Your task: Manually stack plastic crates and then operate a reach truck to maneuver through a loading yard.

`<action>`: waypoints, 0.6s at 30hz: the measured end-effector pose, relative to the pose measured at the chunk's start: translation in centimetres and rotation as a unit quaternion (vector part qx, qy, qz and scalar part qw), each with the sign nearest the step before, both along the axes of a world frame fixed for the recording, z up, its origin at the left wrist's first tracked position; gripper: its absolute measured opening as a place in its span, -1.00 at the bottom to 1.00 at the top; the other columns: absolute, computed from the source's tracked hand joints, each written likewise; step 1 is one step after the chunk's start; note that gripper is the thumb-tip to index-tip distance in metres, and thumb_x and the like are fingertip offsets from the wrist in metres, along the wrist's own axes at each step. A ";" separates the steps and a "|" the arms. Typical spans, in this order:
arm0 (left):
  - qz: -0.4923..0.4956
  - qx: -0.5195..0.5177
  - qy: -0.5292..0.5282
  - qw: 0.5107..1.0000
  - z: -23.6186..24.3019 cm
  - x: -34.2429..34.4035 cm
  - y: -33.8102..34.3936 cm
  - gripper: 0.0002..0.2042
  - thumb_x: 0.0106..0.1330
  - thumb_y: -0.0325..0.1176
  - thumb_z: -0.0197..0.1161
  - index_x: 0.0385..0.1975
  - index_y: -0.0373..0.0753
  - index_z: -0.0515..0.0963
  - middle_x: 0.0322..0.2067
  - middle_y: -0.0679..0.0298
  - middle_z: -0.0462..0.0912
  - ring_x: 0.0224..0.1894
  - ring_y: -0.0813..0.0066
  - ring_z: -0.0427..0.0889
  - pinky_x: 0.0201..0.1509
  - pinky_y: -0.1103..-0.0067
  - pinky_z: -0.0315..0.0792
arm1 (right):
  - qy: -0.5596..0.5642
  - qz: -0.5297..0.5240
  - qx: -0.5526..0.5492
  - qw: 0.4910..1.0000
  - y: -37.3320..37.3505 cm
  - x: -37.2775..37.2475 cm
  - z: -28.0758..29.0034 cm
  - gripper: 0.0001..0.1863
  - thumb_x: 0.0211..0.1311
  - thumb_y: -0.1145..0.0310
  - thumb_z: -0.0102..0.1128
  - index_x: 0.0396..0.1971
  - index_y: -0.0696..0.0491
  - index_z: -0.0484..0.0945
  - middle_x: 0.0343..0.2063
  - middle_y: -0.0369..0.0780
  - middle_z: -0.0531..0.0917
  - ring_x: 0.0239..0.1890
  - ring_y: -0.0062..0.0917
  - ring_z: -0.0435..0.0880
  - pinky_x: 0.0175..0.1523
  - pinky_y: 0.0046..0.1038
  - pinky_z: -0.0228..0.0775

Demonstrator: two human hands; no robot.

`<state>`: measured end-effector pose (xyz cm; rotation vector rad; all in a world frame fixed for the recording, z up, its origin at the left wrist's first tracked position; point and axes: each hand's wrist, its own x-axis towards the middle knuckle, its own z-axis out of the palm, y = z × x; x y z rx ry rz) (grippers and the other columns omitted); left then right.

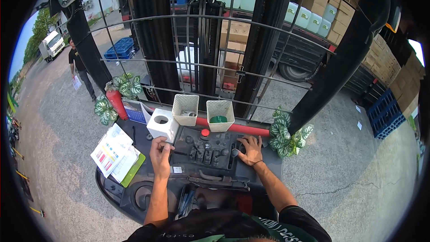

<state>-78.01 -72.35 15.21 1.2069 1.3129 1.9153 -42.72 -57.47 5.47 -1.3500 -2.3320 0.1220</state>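
I am at the black control console (188,183) of a forklift. My left hand (160,151) is closed, fingers curled and thumb up, at the lower edge of a white tissue box (162,125); what is inside the grip is hidden. On the console's right part my right hand (251,151) lies with its fingers spread, the thumb beside a round grey knob (235,152). Between the hands stand several short black levers (207,156). A red push button (205,132) sits above them.
Two white mesh baskets (185,109) stand behind the console. Papers (112,150) lie on a green clipboard (134,170) at left, near a red fire extinguisher (117,103). Beyond the forklift's mast are a truck loaded with jugs (302,18) and cartons, blue pallets (386,114), and a standing person (80,67).
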 end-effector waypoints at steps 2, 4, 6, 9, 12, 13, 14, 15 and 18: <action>0.003 0.004 -0.004 1.000 0.6 1.1 -0.2 -0.70 0.46 -0.27 0.23 0.04 -0.31 0.48 -0.38 0.35 0.58 -0.26 0.63 0.53 -0.01 0.60 0.36 | 0.003 -0.004 0.005 1.000 0.2 1.0 0.2 -0.33 0.18 -0.23 0.26 0.19 -0.12 0.57 0.17 -0.18 0.49 0.36 -0.20 0.34 0.56 0.21 -0.29; 0.012 0.005 -0.008 1.000 0.7 2.4 -0.2 -0.72 0.46 -0.27 0.23 0.02 -0.31 0.49 -0.40 0.37 0.56 -0.28 0.63 0.53 -0.03 0.60 0.37 | 0.003 0.014 0.004 1.000 0.5 2.3 0.4 -0.33 0.19 -0.24 0.25 0.19 -0.12 0.57 0.18 -0.18 0.49 0.36 -0.20 0.35 0.56 0.22 -0.29; 0.019 0.007 -0.015 1.000 0.5 3.5 0.1 -0.74 0.45 -0.27 0.25 -0.02 -0.31 0.52 -0.43 0.39 0.53 -0.30 0.65 0.53 -0.08 0.63 0.38 | 0.007 0.012 0.011 1.000 0.5 3.4 0.4 -0.33 0.18 -0.24 0.26 0.17 -0.11 0.59 0.17 -0.18 0.50 0.35 -0.21 0.36 0.56 0.21 -0.29; 0.025 0.006 -0.014 1.000 0.6 4.5 0.0 -0.76 0.44 -0.27 0.27 -0.07 -0.31 0.54 -0.46 0.39 0.53 -0.34 0.66 0.53 -0.12 0.64 0.38 | 0.014 0.006 0.003 1.000 0.2 4.2 0.5 -0.34 0.17 -0.24 0.27 0.15 -0.12 0.60 0.16 -0.20 0.51 0.34 -0.24 0.37 0.57 0.19 -0.29; 0.037 -0.002 0.020 0.999 0.2 4.0 -0.7 -0.78 0.43 -0.28 0.27 -0.10 -0.30 0.56 -0.49 0.40 0.54 -0.37 0.67 0.52 -0.17 0.66 0.35 | 0.021 0.006 -0.005 1.000 -0.4 3.7 0.3 -0.35 0.17 -0.24 0.27 0.14 -0.13 0.61 0.16 -0.21 0.52 0.35 -0.26 0.37 0.58 0.17 -0.29; 0.047 0.006 0.009 0.999 0.0 4.3 -1.1 -0.79 0.42 -0.29 0.28 -0.13 -0.30 0.57 -0.52 0.41 0.54 -0.39 0.68 0.50 -0.22 0.66 0.32 | 0.020 0.002 -0.001 1.000 -0.8 3.7 0.1 -0.36 0.17 -0.23 0.28 0.14 -0.13 0.61 0.17 -0.21 0.52 0.35 -0.26 0.37 0.58 0.17 -0.29; 0.054 0.001 0.027 0.998 -0.4 3.6 -1.7 -0.80 0.39 -0.30 0.29 -0.15 -0.29 0.58 -0.52 0.40 0.54 -0.40 0.70 0.48 -0.25 0.66 0.30 | 0.021 0.004 0.002 1.000 -1.1 3.1 -0.1 -0.36 0.17 -0.23 0.28 0.15 -0.13 0.61 0.17 -0.22 0.52 0.35 -0.27 0.37 0.58 0.16 -0.29; 0.052 0.003 0.026 0.998 -0.9 2.9 -2.3 -0.80 0.38 -0.30 0.30 -0.16 -0.30 0.58 -0.54 0.41 0.53 -0.41 0.71 0.47 -0.27 0.67 0.29 | 0.023 0.007 -0.001 1.000 -1.4 2.5 -0.3 -0.36 0.17 -0.24 0.27 0.14 -0.14 0.61 0.17 -0.22 0.52 0.36 -0.26 0.36 0.58 0.17 -0.29; 0.085 0.010 0.062 0.994 -2.6 0.5 -4.7 -0.80 0.35 -0.32 0.33 -0.17 -0.30 0.59 -0.56 0.44 0.53 -0.45 0.70 0.45 -0.30 0.64 0.29 | 0.022 0.015 0.003 1.000 -3.6 0.0 -1.8 -0.35 0.16 -0.25 0.27 0.14 -0.14 0.61 0.17 -0.21 0.51 0.36 -0.24 0.37 0.58 0.17 -0.30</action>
